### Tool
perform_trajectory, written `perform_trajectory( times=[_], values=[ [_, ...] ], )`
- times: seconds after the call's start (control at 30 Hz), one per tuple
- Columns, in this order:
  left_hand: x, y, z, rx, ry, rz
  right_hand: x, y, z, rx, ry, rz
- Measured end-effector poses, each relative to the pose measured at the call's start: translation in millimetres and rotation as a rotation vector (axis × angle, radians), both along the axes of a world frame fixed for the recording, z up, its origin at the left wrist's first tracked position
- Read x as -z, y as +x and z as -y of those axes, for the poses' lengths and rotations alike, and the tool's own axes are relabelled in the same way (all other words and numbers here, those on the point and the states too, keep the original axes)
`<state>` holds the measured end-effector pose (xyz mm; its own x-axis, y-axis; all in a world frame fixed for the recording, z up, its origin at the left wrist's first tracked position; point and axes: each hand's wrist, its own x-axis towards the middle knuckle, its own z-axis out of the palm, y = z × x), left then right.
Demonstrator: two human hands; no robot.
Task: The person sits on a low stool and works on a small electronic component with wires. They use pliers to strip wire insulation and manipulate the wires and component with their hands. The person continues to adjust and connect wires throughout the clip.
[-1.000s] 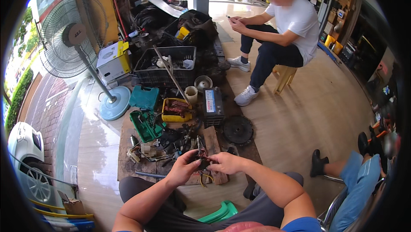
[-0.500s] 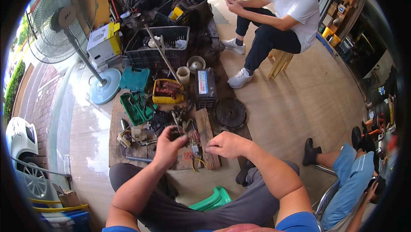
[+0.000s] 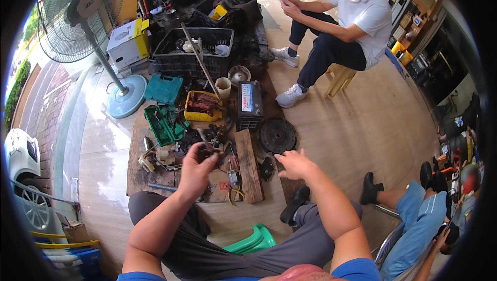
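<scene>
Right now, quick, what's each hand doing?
Left hand: closed on a small dark part, kind unclear.
Right hand: open, nothing visible in it.

The person wears a bright blue top whose short sleeves show at the lower edge of the view: the left sleeve (image 3: pixel 141 276) as a small patch, the right sleeve (image 3: pixel 356 269) as a larger one, both in plain cloth. A narrow strip of the same blue runs between them. Beyond the sleeves the forearms are bare down to the left hand (image 3: pixel 196 172) and the right hand (image 3: pixel 297 166). The trousers (image 3: pixel 316 232) are dark grey, full-length and fairly loose, with soft folds over the thighs; near the right ankle the cloth looks a little paler. The right shoe (image 3: pixel 295 205) is black, with a rounded toe. The left shoe cannot be made out.
</scene>
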<state>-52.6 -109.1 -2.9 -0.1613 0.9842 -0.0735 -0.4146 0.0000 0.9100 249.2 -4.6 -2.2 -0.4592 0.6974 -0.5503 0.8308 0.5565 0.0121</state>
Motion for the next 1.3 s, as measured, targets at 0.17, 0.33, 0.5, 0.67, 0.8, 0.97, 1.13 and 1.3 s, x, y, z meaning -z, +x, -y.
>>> perform_trajectory(
  times=[0.17, 0.33, 0.5, 0.67, 0.8, 0.97, 1.13, 1.3],
  values=[
    [6, 31, 14, 0.243, -0.028, -0.237, 5, -30, 26, -0.069, -0.31, -0.499],
    [6, 28, 18, 0.429, 0.004, -0.139, -1, -69, 50, 0.181, -0.757, -0.869],
    [0, 19, 16, 0.512, 0.018, -0.173, -15, -67, 33, 0.231, -0.786, -0.757],
    [13, 22, 21, 0.462, -0.029, -0.487, -15, -49, 14, 0.109, -0.514, -0.719],
    [0, 24, 12, 0.223, -0.093, -0.594, -27, -43, 18, -0.012, -0.385, -0.768],
    [6, 5, -10, -0.074, -0.026, -0.122, -22, -38, 23, -0.074, -0.34, -0.748],
    [-17, -7, -18, -0.051, -0.103, 0.37, -13, -15, 14, -0.084, -0.019, -0.639],
    [-14, 0, -15, -0.017, -0.125, 0.361, -16, 11, -1, 0.032, 0.144, -0.445]
  ],
)
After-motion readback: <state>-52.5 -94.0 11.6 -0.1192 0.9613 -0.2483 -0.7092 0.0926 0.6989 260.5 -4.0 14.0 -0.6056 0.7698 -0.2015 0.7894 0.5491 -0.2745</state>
